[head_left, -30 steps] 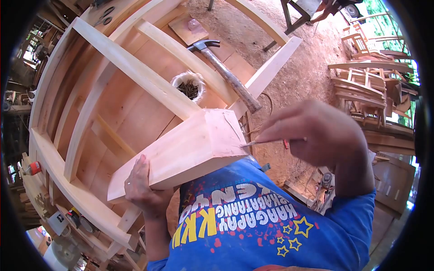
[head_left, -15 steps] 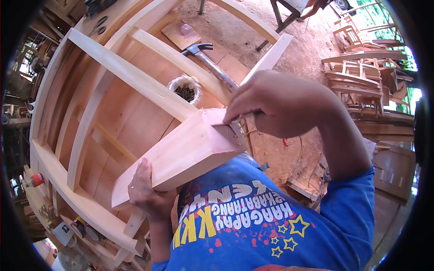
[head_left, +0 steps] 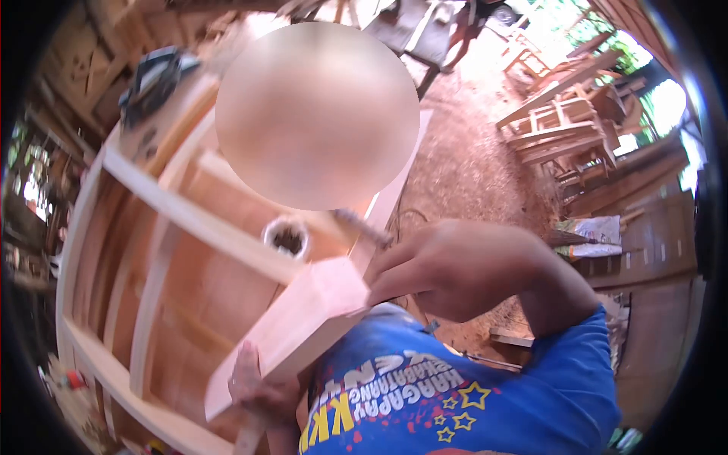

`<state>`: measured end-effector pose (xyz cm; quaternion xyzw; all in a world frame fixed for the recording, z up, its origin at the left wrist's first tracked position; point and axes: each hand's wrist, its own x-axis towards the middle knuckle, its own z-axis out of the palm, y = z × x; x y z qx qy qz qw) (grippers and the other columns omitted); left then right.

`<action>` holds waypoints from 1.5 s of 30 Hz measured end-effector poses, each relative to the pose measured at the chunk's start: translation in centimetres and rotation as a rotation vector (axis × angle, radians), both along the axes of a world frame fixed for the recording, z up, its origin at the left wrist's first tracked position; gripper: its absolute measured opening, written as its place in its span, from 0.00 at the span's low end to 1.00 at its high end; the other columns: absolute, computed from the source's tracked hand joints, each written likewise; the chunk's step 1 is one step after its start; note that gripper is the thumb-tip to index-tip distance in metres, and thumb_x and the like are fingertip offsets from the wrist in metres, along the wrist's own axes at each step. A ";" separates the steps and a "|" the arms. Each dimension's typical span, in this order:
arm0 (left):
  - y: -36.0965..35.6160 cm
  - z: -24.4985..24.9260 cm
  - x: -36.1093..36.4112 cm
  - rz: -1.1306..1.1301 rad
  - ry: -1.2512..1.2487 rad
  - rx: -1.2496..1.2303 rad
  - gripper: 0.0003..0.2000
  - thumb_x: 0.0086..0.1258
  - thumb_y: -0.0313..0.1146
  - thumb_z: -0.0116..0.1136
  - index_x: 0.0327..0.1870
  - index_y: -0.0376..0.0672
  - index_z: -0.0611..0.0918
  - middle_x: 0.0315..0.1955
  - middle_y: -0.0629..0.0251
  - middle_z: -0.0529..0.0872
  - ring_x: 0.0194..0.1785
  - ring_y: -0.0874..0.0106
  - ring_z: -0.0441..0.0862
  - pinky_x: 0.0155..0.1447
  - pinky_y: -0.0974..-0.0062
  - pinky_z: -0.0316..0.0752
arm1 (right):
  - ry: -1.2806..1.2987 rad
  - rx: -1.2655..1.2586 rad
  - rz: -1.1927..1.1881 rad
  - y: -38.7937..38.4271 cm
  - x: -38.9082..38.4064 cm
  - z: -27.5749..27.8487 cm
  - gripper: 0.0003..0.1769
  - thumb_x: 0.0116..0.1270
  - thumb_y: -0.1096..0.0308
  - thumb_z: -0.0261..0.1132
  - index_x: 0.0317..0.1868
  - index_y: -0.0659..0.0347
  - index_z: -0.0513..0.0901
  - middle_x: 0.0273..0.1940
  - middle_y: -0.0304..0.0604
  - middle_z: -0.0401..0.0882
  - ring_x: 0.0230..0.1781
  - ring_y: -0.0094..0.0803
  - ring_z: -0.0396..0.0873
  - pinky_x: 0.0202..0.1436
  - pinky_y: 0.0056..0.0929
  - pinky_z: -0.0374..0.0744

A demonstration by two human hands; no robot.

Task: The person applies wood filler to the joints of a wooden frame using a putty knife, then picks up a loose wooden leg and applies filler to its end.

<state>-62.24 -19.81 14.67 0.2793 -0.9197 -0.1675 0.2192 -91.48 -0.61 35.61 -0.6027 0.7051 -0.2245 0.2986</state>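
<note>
A thick, pale wooden block [head_left: 292, 334] slants up from lower left to the middle, in front of my chest. My left hand [head_left: 262, 387] grips its lower end, with fingers over the top face. At the upper end, my right hand [head_left: 447, 273] has its fingers pinched together close beside the end face. What those fingers hold, if anything, is hidden. Beyond the block stands a small white-rimmed container of nails [head_left: 287, 236]. Part of a hammer handle [head_left: 365, 226] shows above my right hand; a blurred oval covers the area behind it.
A large curved wooden frame [head_left: 182, 205] with slats lies under the block. Stacked wooden chair parts [head_left: 565, 129] stand at the back right on the dirt floor [head_left: 462, 167]. A dark bundle [head_left: 155, 83] sits on the frame's far end. Wooden panels [head_left: 667, 364] line the right side.
The view has tilted, so the block and both hands sit lower in it. My right hand has moved from on top of the end face to beside its edge. A blurred oval now covers the hammer's head.
</note>
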 end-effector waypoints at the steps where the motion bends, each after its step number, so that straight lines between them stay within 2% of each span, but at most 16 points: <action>1: -0.1 0.1 -0.1 -0.021 0.003 0.008 0.30 0.59 0.44 0.75 0.61 0.35 0.84 0.57 0.45 0.91 0.57 0.43 0.90 0.60 0.48 0.81 | 0.010 0.036 0.005 0.2 0.1 -0.1 0.27 0.55 0.82 0.64 0.56 0.59 0.91 0.54 0.50 0.90 0.50 0.52 0.89 0.54 0.44 0.87; 7: -1.0 0.3 -0.1 -0.124 0.078 -0.006 0.28 0.57 0.39 0.78 0.58 0.35 0.86 0.54 0.42 0.91 0.55 0.38 0.89 0.56 0.46 0.84 | -0.176 -0.030 0.061 1.7 -1.1 -0.7 0.28 0.60 0.85 0.63 0.60 0.61 0.90 0.57 0.52 0.89 0.55 0.51 0.88 0.60 0.41 0.85; 10: -2.8 0.4 -0.4 -0.111 0.123 0.179 0.25 0.58 0.38 0.78 0.54 0.34 0.86 0.47 0.45 0.92 0.49 0.42 0.91 0.53 0.50 0.84 | -0.275 -0.293 -0.076 3.6 -2.3 -1.9 0.28 0.61 0.88 0.63 0.61 0.62 0.90 0.58 0.52 0.90 0.59 0.48 0.88 0.63 0.38 0.84; 13: -5.3 4.5 0.0 0.008 0.085 0.411 0.24 0.57 0.38 0.78 0.51 0.31 0.86 0.41 0.50 0.90 0.43 0.52 0.88 0.51 0.56 0.83 | -0.358 -0.428 -0.256 5.6 -3.1 -3.5 0.26 0.66 0.89 0.62 0.62 0.66 0.89 0.57 0.51 0.90 0.59 0.40 0.89 0.64 0.37 0.82; 15: -7.2 6.5 1.1 0.179 0.362 0.302 0.25 0.55 0.37 0.79 0.50 0.29 0.84 0.39 0.56 0.86 0.43 0.61 0.83 0.52 0.60 0.81 | -0.484 -0.477 -0.338 7.2 -4.0 -4.6 0.26 0.66 0.89 0.63 0.64 0.68 0.88 0.58 0.49 0.91 0.59 0.37 0.88 0.66 0.36 0.82; 18: -9.4 14.2 2.4 0.359 0.762 0.359 0.29 0.61 0.31 0.75 0.64 0.28 0.80 0.54 0.50 0.87 0.54 0.58 0.86 0.60 0.59 0.83 | -0.602 -0.526 -0.475 9.9 -5.5 -7.3 0.27 0.66 0.90 0.63 0.66 0.70 0.85 0.59 0.49 0.90 0.62 0.35 0.87 0.69 0.36 0.82; 20: -10.0 19.1 4.0 0.293 0.962 0.447 0.31 0.69 0.36 0.74 0.69 0.28 0.78 0.56 0.47 0.86 0.60 0.56 0.85 0.64 0.57 0.83 | -0.659 -0.563 -0.549 11.3 -6.4 -8.6 0.27 0.67 0.89 0.63 0.67 0.69 0.85 0.59 0.47 0.90 0.62 0.33 0.87 0.70 0.35 0.82; 22: -17.2 17.2 12.4 0.070 0.813 0.008 0.32 0.79 0.40 0.68 0.78 0.33 0.73 0.69 0.45 0.81 0.68 0.51 0.83 0.69 0.52 0.82 | -0.727 -0.603 -0.603 11.9 -7.2 -9.4 0.27 0.69 0.87 0.63 0.68 0.66 0.85 0.59 0.43 0.90 0.61 0.30 0.86 0.69 0.33 0.82; 23: -18.2 18.5 14.1 0.004 0.656 -0.285 0.31 0.80 0.42 0.66 0.77 0.33 0.74 0.69 0.45 0.81 0.68 0.51 0.83 0.69 0.52 0.82 | -0.747 -0.618 -0.621 12.1 -7.6 -9.9 0.27 0.69 0.87 0.63 0.68 0.67 0.85 0.59 0.44 0.90 0.61 0.30 0.87 0.69 0.32 0.82; 26: -16.8 18.6 16.2 0.270 0.934 0.178 0.29 0.84 0.48 0.60 0.75 0.33 0.76 0.67 0.49 0.83 0.67 0.54 0.84 0.69 0.55 0.82 | -0.804 -0.664 -0.667 11.9 -8.8 -11.4 0.27 0.69 0.87 0.63 0.69 0.69 0.83 0.60 0.46 0.90 0.61 0.32 0.87 0.69 0.34 0.83; 28: -9.9 22.3 9.3 0.322 1.298 0.722 0.28 0.82 0.46 0.62 0.73 0.32 0.77 0.65 0.48 0.84 0.66 0.54 0.84 0.70 0.55 0.80 | -0.826 -0.711 -0.675 11.4 -9.6 -12.2 0.28 0.70 0.85 0.62 0.70 0.69 0.82 0.61 0.48 0.89 0.60 0.35 0.88 0.68 0.38 0.86; 31: -10.5 15.5 8.7 0.324 1.377 0.866 0.30 0.82 0.54 0.62 0.73 0.38 0.79 0.65 0.55 0.84 0.67 0.59 0.83 0.68 0.56 0.83 | -1.125 -0.784 -0.770 9.8 -9.4 -11.5 0.28 0.73 0.84 0.59 0.73 0.69 0.79 0.63 0.51 0.87 0.60 0.40 0.89 0.62 0.50 0.91; 34: -7.2 10.2 3.7 0.445 1.514 0.941 0.30 0.80 0.54 0.63 0.71 0.39 0.79 0.65 0.55 0.85 0.66 0.58 0.84 0.68 0.53 0.83 | -1.135 -0.770 -0.726 8.8 -9.7 -11.8 0.29 0.74 0.82 0.58 0.76 0.69 0.76 0.63 0.53 0.86 0.59 0.44 0.90 0.54 0.57 0.95; 37: -8.8 1.7 4.6 0.376 1.499 1.238 0.26 0.80 0.50 0.61 0.69 0.42 0.81 0.64 0.59 0.87 0.65 0.56 0.85 0.68 0.50 0.84 | -1.126 -0.685 -0.703 8.4 -10.1 -12.6 0.29 0.74 0.81 0.59 0.76 0.68 0.75 0.63 0.53 0.86 0.59 0.43 0.90 0.52 0.54 0.96; 43: -7.7 -2.9 2.9 0.579 1.502 1.348 0.23 0.80 0.46 0.61 0.68 0.43 0.81 0.61 0.59 0.88 0.64 0.57 0.86 0.66 0.53 0.86 | -1.111 -0.627 -0.707 7.9 -9.5 -12.4 0.30 0.73 0.79 0.61 0.75 0.67 0.76 0.64 0.54 0.86 0.59 0.44 0.90 0.51 0.55 0.96; 45: -6.7 -1.0 1.3 0.679 1.521 1.327 0.27 0.78 0.51 0.62 0.70 0.42 0.80 0.62 0.59 0.87 0.66 0.54 0.85 0.69 0.48 0.84 | -1.078 -0.615 -0.672 7.6 -10.3 -13.3 0.31 0.73 0.77 0.63 0.77 0.64 0.75 0.65 0.53 0.86 0.62 0.46 0.89 0.47 0.50 0.96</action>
